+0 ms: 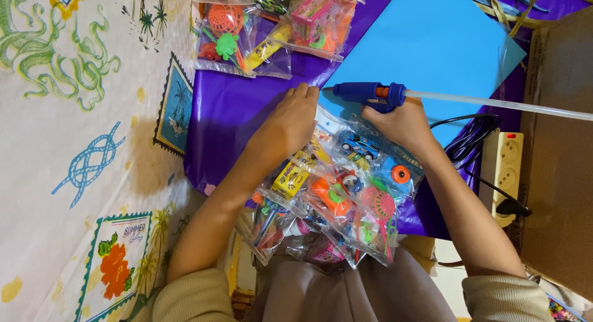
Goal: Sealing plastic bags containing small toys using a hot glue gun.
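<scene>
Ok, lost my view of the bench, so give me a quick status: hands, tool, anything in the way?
Right hand grips blue glue gun. Left hand presses on purple sheet at blue card edge. Bagged toys piled under both wrists.
</scene>
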